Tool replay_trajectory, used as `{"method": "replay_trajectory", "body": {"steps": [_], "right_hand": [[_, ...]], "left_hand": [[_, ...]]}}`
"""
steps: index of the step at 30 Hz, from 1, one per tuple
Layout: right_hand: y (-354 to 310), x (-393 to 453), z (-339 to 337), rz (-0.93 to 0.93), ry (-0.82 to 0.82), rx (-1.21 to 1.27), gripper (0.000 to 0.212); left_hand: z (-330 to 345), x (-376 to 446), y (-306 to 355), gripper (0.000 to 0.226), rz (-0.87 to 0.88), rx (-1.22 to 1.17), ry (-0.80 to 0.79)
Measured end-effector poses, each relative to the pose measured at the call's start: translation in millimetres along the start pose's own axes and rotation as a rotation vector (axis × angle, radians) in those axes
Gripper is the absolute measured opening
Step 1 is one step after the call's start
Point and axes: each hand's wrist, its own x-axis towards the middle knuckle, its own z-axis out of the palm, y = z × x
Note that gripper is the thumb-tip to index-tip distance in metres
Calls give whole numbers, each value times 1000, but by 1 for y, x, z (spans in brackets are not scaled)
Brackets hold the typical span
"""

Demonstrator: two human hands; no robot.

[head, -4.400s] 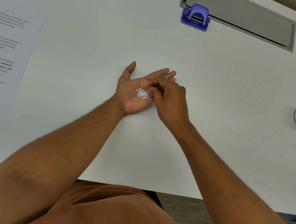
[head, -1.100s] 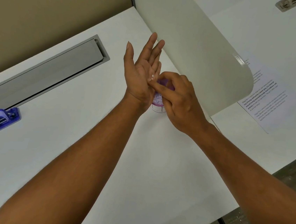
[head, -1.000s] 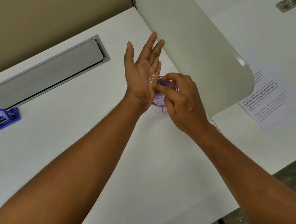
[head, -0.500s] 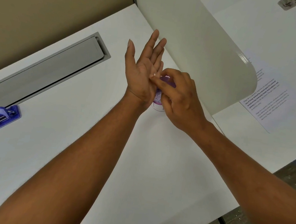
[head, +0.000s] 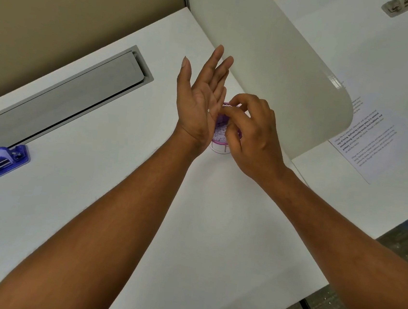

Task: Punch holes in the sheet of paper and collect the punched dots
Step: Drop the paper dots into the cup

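My left hand (head: pixel 199 101) is held flat and upright on its edge, palm facing right, right over a small purple mesh cup (head: pixel 221 133) that holds several white paper dots. One white dot (head: pixel 208 110) still sticks to the palm. My right hand (head: pixel 253 134) hovers over the cup with curled fingers, its fingertips against the left palm near that dot. The printed sheet of paper (head: pixel 365 138) lies on the neighbouring desk at the right, partly hidden by the divider. The purple hole punch (head: pixel 6 160) stands at the far left of the white desk (head: pixel 93 193).
A cream curved desk divider (head: pixel 270 60) rises just behind and to the right of the cup. A grey cable-tray lid (head: pixel 62 99) is set into the desk at the back left. The desk's front edge runs diagonally at the lower right, with floor beyond.
The dots that lay in my left palm are mostly in the cup. Over the last second my right fingers kept brushing the tilted palm, and fewer dots cling to it.
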Motion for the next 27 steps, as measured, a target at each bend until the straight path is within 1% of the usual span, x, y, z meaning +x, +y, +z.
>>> {"method": "replay_trajectory", "body": {"steps": [3, 4, 5, 8, 9, 11, 14, 15, 19, 21, 24, 27], "right_hand": [[-1, 1, 0, -49, -40, 14, 46], [-1, 2, 0, -62, -56, 14, 48], [-1, 2, 0, -68, -60, 9, 46], [1, 2, -2, -46, -24, -21, 29], [2, 2, -4, -34, -12, -22, 26], [1, 3, -6, -33, -11, -6, 31], [-2, 1, -5, -81, -73, -1, 44], [-3, 1, -5, -77, -80, -5, 43], [-4, 2, -10, -2, -25, -36, 25], [-7, 4, -11, -5, -23, -21, 27], [-10, 5, -13, -44, -94, 14, 36], [-10, 7, -16, -12, -100, -6, 29]], "left_hand": [[1, 0, 0, 77, -2, -7, -7], [1, 0, 0, 77, -1, -4, -7], [1, 0, 0, 77, 2, 3, -7], [0, 1, -1, 77, 11, 29, -8], [0, 2, 0, 77, 15, 35, -11], [-1, 2, 0, 77, 24, 39, -18], [0, 2, 2, 77, 31, 27, -12], [0, 2, 2, 77, 35, 29, -13], [2, 0, 1, 74, 57, 40, -27], [3, 0, 0, 73, 58, 42, -30], [5, -1, 1, 72, 47, 33, -31], [5, -3, 3, 69, 25, -11, -31]]}}
